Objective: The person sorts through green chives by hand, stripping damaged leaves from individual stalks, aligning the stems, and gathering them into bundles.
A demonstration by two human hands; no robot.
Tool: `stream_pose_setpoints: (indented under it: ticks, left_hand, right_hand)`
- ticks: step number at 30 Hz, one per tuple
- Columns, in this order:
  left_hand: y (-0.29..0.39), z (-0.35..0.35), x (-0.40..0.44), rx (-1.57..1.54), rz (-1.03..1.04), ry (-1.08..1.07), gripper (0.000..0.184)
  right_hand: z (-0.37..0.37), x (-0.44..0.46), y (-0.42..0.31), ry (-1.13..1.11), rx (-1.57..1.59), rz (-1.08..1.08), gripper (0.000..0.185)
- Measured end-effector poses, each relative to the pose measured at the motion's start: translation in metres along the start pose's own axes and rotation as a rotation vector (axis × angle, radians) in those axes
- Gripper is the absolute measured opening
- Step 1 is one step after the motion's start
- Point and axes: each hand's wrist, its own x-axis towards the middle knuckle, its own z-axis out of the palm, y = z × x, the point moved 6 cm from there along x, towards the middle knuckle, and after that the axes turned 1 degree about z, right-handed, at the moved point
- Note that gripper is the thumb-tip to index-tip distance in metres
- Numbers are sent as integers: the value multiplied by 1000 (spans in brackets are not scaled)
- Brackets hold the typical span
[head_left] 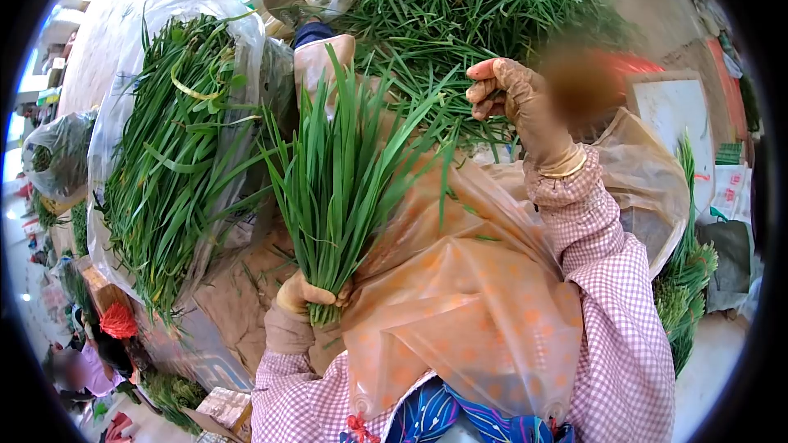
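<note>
My left hand (310,295), in a tan glove, grips a bunch of garlic chives (332,189) near its cut lower ends. The long flat green leaves fan upward, with some tips drooping to the right. My right hand (517,102) is raised at the upper right, its gloved fingers curled in. Whether anything lies inside those fingers is hidden. A few loose leaves hang just left of and below it, seemingly apart from the fingers. Both hands are above a translucent orange-spotted plastic apron (468,279) spread across my lap.
A large heap of loose green leaves (484,0) lies ahead. On the left, a clear plastic bag (103,197) is packed with long chives. More green bundles (685,279) stand at the right edge. A person (98,369) is at the far lower left, near a red mesh bundle (119,320).
</note>
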Motion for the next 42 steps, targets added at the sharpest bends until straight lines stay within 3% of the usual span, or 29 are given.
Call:
stream_pose_setpoints:
  ticks: [4, 6, 8, 10, 12, 14, 15, 19, 21, 22, 24, 25, 26, 28, 29, 30, 31, 33, 34, 36, 37, 38, 39, 40, 42]
  left_hand:
    - [1, -3, 3, 79, -9, -53, 42]
    - [3, -3, 3, 125, -21, -15, 41]
    - [4, -1, 3, 140, -12, -21, 42]
    - [3, -1, 1, 147, -4, -20, 44]
    - [-1, -2, 1, 87, -9, 8, 47]
    - [-7, -11, 2, 34, -41, -7, 57]
    - [-11, -15, 2, -10, -71, -21, 68]
    - [-11, -10, 6, -38, -101, -78, 67]
    - [-1, 3, 6, -9, -26, -51, 50]
    - [-2, 3, 6, -14, -23, -40, 50]
    - [-1, 1, 6, 46, -1, -51, 50]
    - [1, 5, 6, 37, 1, -65, 55]
    - [1, 0, 6, 40, 6, -55, 55]
    - [-4, -14, 13, 366, 88, -80, 63]
    - [-10, -22, 14, 343, 60, -127, 70]
    - [-10, -20, 14, 340, 67, -123, 70]
    - [-5, -16, 15, 500, 141, -100, 70]
    - [9, -7, 13, 590, 171, -63, 70]
    - [19, 5, 11, 593, 185, -62, 70]
    - [41, 15, 9, 670, 188, 125, 66]
    - [63, 23, 4, 943, 516, 230, 58]
    - [73, 31, 4, 945, 533, 233, 58]
    - [92, 45, 0, 1158, 605, 344, 55]
    - [105, 53, -1, 1368, 671, 457, 52]
    - [105, 47, 8, 1386, 635, 476, 57]
  right_hand:
    - [26, 0, -23, -118, -202, -60, 43]
    - [51, 2, -26, -233, -710, 36, 39]
    - [61, 9, -16, -264, -709, -38, 34]
    - [68, 11, -25, -170, -914, -330, 31]
    - [56, 16, -33, 75, -690, -520, 23]
    - [17, 21, -30, 300, -295, -200, 20]
    - [9, 21, -27, 211, -261, -155, 21]
    - [18, -4, -15, -179, -388, 153, 31]
    - [29, -22, -9, -337, -424, 306, 41]
    - [38, -29, -7, -339, -393, 341, 37]
    - [56, -36, 8, -398, -346, 331, 32]
    - [60, -36, 13, -361, -455, 167, 28]
    - [61, -34, 22, -369, -450, 163, 28]
    - [45, -23, 14, -91, -644, -131, 30]
    - [35, -19, 10, 22, -467, -186, 29]
    - [16, -13, 12, 188, -324, -91, 24]
    - [6, -8, 9, 59, -171, 21, 22]
    - [1, -6, 6, 128, -303, 188, 24]
    - [16, -8, 7, 123, -307, 174, 24]
    - [58, -12, 0, -119, -94, -64, 39]
    - [74, -15, 3, -220, -59, 13, 44]
    - [88, -16, 6, -321, -26, 95, 49]
    - [94, -13, 11, -324, -31, 84, 49]
    - [99, -10, 27, -326, 283, 181, 44]
    - [84, 13, 71, -316, 598, 281, 39]
